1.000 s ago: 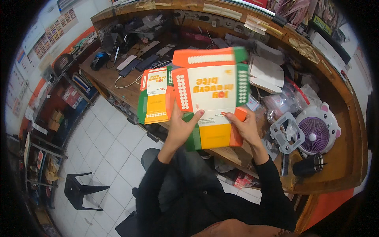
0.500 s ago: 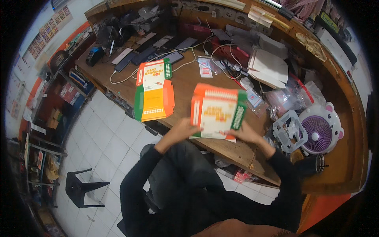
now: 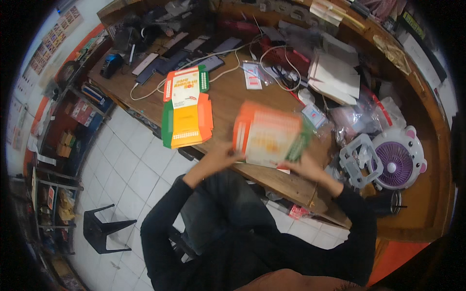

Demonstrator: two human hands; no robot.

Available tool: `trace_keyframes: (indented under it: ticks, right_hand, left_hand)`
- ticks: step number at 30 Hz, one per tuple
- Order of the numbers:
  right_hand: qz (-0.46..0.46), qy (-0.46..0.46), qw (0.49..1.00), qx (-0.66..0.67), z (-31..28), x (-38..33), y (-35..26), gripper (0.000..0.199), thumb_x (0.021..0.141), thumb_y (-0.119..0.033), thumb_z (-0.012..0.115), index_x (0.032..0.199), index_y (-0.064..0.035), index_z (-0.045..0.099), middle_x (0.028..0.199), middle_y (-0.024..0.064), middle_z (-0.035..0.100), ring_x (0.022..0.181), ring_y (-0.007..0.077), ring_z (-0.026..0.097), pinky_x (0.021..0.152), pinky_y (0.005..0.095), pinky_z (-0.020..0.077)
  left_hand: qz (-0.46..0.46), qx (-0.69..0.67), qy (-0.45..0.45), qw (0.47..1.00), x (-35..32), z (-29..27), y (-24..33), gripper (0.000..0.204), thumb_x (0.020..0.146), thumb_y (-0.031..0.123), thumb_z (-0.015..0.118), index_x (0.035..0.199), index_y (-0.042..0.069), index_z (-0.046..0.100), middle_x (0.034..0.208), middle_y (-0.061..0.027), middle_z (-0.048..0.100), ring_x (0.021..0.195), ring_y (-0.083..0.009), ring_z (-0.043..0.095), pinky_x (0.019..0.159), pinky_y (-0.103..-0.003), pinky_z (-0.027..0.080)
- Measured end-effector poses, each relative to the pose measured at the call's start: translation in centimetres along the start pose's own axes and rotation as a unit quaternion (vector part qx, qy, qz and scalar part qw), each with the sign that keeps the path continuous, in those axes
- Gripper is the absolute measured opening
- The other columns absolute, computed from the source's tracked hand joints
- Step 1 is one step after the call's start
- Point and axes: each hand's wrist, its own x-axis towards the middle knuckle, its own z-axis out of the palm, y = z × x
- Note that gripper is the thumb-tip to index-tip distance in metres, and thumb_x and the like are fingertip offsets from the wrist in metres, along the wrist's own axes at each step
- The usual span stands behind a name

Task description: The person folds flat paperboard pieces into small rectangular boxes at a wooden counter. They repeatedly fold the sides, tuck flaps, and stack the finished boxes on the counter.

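Over the near edge of the wooden desk (image 3: 233, 97), in the head view, both hands hold a flat, unfolded cardboard carton (image 3: 268, 136). It is motion-blurred: a pale, cream-white middle panel with faint rows of orange marks, an orange band along its left and top edges, and a green strip down its right side. The left hand (image 3: 221, 156) grips the carton's lower left edge, fingers closed on the board; the right hand (image 3: 303, 167) clasps the lower right edge just under the green strip. The carton sits tilted above the desk's front edge, between the two hands.

Well to the left on the desk lies a stack of similar flat cartons (image 3: 187, 109), orange, green and yellow, partly overhanging the edge. Right of the hands stand a white-and-purple bear-shaped fan (image 3: 398, 157) and a grey plastic frame (image 3: 357, 161).
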Motion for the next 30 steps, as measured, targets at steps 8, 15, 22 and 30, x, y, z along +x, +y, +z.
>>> trace_keyframes:
  ticks: [8, 15, 22, 30]
  right_hand:
    - [0.140, -0.026, 0.968, 0.207, -0.4, 3.5, 0.1, 0.072, 0.075, -0.009, 0.082, 0.135, 0.0015, 0.045, 0.122, 0.0115, 0.061, 0.107, 0.0200, 0.063, 0.085, 0.0321, 0.0563]
    - [0.174, -0.017, 0.948, 0.266, -0.3, 3.4, 1.0, 0.070, 0.077, -0.015, 0.082, 0.134, 0.0005, 0.044, 0.121, 0.0092, 0.060, 0.103, 0.0165, 0.063, 0.074, 0.0298, 0.0576]
    - [0.005, 0.069, 0.998, 0.009, 2.6, -0.2, -1.3, 0.049, 0.085, -0.013, 0.072, 0.127, 0.0028, 0.052, 0.113, 0.0124, 0.065, 0.104, 0.0225, 0.062, 0.091, 0.0359, 0.0492]
    - [-0.236, 0.008, 0.954, -0.184, 6.6, -2.4, -3.5, 0.024, 0.088, -0.010, 0.061, 0.111, -0.0033, 0.066, 0.108, 0.0159, 0.066, 0.103, 0.0328, 0.058, 0.092, 0.0404, 0.0451]
  left_hand:
    - [0.123, 0.167, 0.285, 0.936, 8.0, 4.2, 6.8, 0.083, 0.085, 0.024, 0.063, 0.152, 0.004, 0.018, 0.155, -0.0237, 0.019, 0.142, -0.0429, 0.020, 0.115, -0.055, 0.019]
    - [0.180, 0.113, 0.262, 0.941, 11.9, 8.0, 4.3, 0.074, 0.088, 0.027, 0.061, 0.149, 0.006, 0.025, 0.155, -0.0187, 0.022, 0.145, -0.0376, 0.016, 0.115, -0.051, 0.017]
    - [0.191, -0.041, 0.296, 0.935, 3.9, 9.1, 4.7, 0.086, 0.081, 0.034, 0.070, 0.147, 0.002, 0.026, 0.152, -0.0210, 0.024, 0.145, -0.0394, 0.017, 0.116, -0.047, 0.016]
    - [-0.179, -0.331, 0.400, 0.836, -6.5, 14.5, 4.8, 0.045, 0.093, 0.019, 0.064, 0.125, -0.010, 0.049, 0.118, -0.0210, 0.058, 0.106, -0.0298, 0.058, 0.095, -0.040, 0.045]
